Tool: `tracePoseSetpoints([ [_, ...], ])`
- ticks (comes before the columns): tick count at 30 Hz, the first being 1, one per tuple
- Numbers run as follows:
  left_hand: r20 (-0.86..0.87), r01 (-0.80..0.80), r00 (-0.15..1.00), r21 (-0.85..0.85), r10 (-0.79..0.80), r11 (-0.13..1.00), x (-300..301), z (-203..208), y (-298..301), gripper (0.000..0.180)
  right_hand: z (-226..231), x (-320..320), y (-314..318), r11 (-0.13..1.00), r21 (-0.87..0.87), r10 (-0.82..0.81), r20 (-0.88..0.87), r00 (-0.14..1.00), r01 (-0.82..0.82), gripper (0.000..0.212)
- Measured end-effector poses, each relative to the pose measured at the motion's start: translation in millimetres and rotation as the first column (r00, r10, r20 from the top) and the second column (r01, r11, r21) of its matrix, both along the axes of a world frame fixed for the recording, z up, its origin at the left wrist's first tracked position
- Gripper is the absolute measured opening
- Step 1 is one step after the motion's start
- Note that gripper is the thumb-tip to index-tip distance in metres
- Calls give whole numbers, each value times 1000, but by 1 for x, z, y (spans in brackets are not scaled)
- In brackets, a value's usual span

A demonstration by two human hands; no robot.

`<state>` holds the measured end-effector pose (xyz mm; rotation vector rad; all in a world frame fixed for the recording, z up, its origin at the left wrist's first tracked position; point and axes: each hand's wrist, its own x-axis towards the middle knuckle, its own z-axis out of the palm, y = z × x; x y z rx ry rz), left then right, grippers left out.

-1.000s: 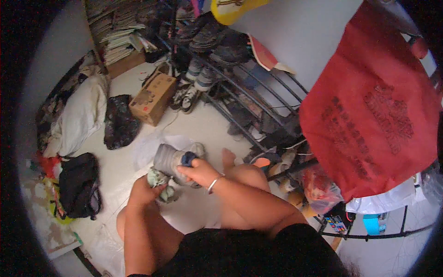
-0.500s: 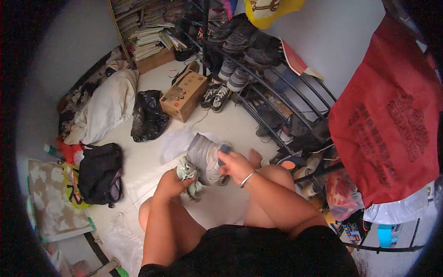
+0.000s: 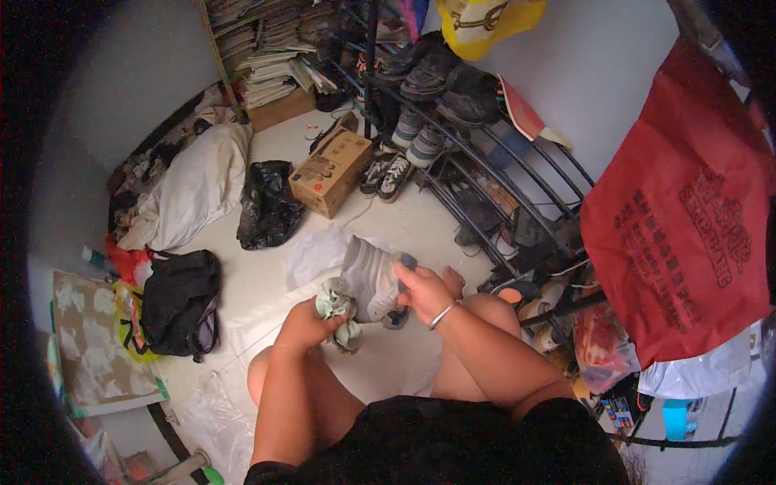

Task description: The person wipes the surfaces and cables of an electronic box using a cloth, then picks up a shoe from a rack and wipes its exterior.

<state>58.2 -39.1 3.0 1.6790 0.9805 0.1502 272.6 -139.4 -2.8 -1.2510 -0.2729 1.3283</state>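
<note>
Before me, above my lap, is a grey-and-whitish shoe (image 3: 369,275) with a dark grey part at its right end. My right hand (image 3: 428,295), a silver bangle on its wrist, is closed around that right end, with the thumb on top. A crumpled pale green cloth (image 3: 338,311) is gripped in my left hand (image 3: 309,325). The cloth lies against the shoe's left side, and it hides part of my left fingers. Under the shoe, a thin white plastic sheet (image 3: 314,257) spreads on the floor.
A black metal rack (image 3: 485,190) with several shoes stands at the right. Ahead lie a cardboard box (image 3: 331,174) and a black plastic bag (image 3: 271,206). A black backpack (image 3: 179,303) sits at the left. A red bag (image 3: 679,218) hangs at the far right.
The view has shifted slightly. The shoe has turned a little in my right hand, and the cloth has moved slightly along its left side. Both hands keep their hold.
</note>
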Motion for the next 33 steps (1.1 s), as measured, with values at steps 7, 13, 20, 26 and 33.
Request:
tracePoseSetpoints([
  [7,21,-26,999,-4,26,1000,-4,0,2,22,3,9,-2,990,142,28,-16,999,-25,29],
  [13,-64,-71,995,132,80,989,-8,1,1,29,7,30,-11,972,212,-110,12,994,105,50],
  [20,-111,-69,991,81,78,994,-10,9,3,31,-5,60,-16,795,601,263,-463,847,81,60],
  [26,-121,-64,990,95,75,993,-12,7,3,30,18,43,-17,890,415,8,-430,903,190,60],
  [33,-146,-43,987,112,59,993,-13,-5,6,33,-1,60,-15,869,482,124,-437,891,116,46],
])
